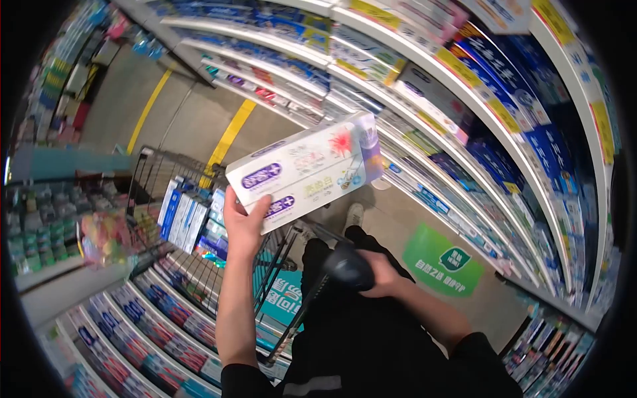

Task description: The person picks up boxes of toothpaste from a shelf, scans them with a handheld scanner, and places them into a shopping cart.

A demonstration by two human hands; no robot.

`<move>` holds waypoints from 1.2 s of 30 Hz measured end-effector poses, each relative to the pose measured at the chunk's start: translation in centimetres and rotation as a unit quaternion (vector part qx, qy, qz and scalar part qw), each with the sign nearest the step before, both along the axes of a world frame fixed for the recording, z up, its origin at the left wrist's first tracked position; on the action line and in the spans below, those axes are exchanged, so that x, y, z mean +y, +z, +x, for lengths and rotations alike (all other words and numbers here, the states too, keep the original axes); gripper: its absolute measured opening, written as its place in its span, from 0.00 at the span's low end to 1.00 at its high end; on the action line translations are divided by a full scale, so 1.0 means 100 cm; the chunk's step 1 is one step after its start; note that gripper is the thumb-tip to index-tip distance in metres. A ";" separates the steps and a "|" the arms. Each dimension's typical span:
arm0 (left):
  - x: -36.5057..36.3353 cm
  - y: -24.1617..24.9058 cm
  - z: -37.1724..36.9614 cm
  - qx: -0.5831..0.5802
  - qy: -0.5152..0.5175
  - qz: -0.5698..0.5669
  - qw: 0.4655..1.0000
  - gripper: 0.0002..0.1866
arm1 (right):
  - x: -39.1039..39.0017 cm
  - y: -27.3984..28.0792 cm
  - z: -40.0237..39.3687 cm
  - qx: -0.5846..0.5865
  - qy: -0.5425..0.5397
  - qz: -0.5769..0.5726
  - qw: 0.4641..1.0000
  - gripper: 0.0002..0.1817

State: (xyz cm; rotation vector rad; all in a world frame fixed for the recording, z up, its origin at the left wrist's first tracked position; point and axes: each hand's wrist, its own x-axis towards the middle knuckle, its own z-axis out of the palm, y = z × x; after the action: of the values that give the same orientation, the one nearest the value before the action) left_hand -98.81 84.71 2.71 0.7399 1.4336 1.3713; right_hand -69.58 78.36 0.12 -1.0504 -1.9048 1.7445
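My left hand [245, 225] grips a white toothpaste pack [302, 171] by its lower left end, thumb on the front and fingers mostly hidden behind. Two boxes appear joined side by side in it, with purple logos, a red burst print and a clear purple-tinted end. It is held up tilted, above the front of a wire shopping cart [166, 174]. Lower down, in front of my body, my right hand [385, 273] is closed around a dark rounded object [352, 266]; its kind is blurred, and it overlaps the cart's bar in this view.
Several blue and white boxes [186, 215] stand in the cart. Shelves of boxed goods [494, 142] curve along the right, with toothbrush racks [142, 318] at lower left. A green floor sticker [444, 259] lies beside my shoes [355, 215]. Yellow lines [232, 129] mark the floor ahead.
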 end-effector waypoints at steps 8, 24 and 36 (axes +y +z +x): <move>-0.040 0.031 0.007 0.175 0.016 -0.009 0.984 0.29 | 0.054 0.021 0.011 0.056 -0.281 -0.020 0.958 0.26; -0.136 -0.011 -0.015 -0.193 0.075 -0.047 0.977 0.26 | 0.096 0.026 -0.013 -0.052 -0.288 -0.070 0.954 0.20; -0.215 -0.060 -0.063 -0.237 0.116 -0.140 0.954 0.24 | 0.091 0.024 -0.122 -0.133 -0.049 -0.150 0.978 0.33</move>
State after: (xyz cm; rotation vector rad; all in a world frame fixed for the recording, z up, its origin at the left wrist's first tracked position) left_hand -105.12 63.20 -3.33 0.0449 1.3102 1.3650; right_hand -81.79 87.49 2.49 -1.5286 -1.7293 1.9581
